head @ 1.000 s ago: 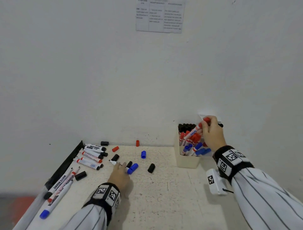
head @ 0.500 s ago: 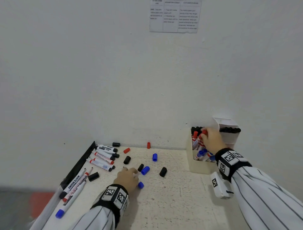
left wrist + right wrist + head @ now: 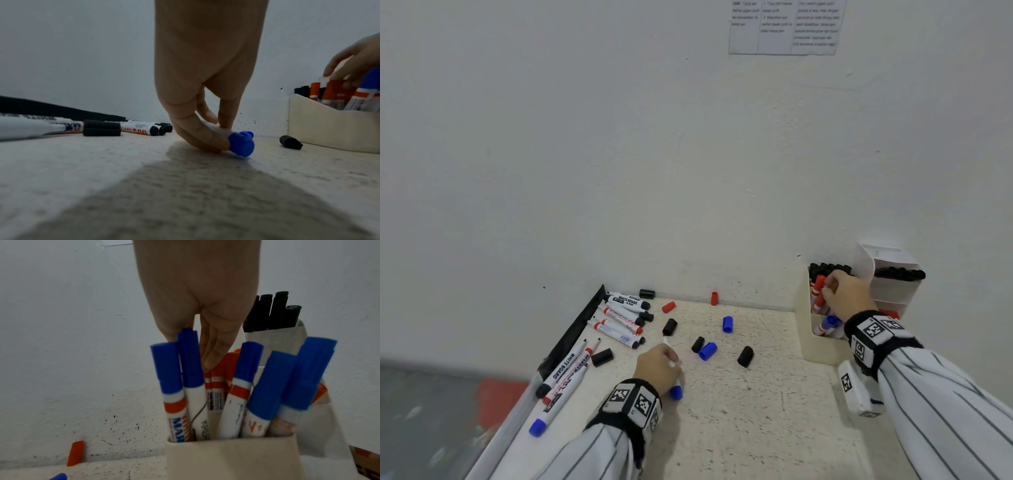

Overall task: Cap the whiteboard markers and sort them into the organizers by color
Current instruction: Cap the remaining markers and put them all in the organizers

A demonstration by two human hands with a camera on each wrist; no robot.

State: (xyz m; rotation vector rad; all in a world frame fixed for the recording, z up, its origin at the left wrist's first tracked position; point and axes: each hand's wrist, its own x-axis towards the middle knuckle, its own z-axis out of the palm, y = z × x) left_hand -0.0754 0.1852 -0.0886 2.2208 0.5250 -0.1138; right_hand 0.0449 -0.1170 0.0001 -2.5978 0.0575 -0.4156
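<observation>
The left hand [image 3: 659,368] sits low on the speckled off-white table [image 3: 739,428], its thumb and fingers pinching a blue marker [image 3: 676,390] that lies against the surface, blue end toward the camera and its tip poking out past the knuckles. Just beyond it are loose caps: a blue cap [image 3: 707,351] touching a black cap [image 3: 698,344], another black cap [image 3: 745,356] to the right, and a second blue cap [image 3: 727,324] farther back. At the left edge lie three long markers [image 3: 565,375]; one barrel reads "WHITE BOARD", another "MARKER". Behind them is a row of shorter markers [image 3: 623,320], one also printed "WHITE BOARD", and the left wrist view shows "500" on a barrel. They lie along a black strip [image 3: 571,337] at the table's left edge.

To the right stands a cream organizer [image 3: 815,349] holding capped blue markers [image 3: 261,386] in front, red markers [image 3: 817,294] in the middle and black ones behind. The right hand [image 3: 847,298] reaches into it, fingers curled down among the red markers; whether it grips one cannot be told. A white organizer [image 3: 893,291] with black markers stands just behind. Two red caps [image 3: 714,298] lie near the white wall [image 3: 619,137], which is flecked with ink spots at the base. High on it hangs a printed sheet [image 3: 786,25], too blurred to read.
</observation>
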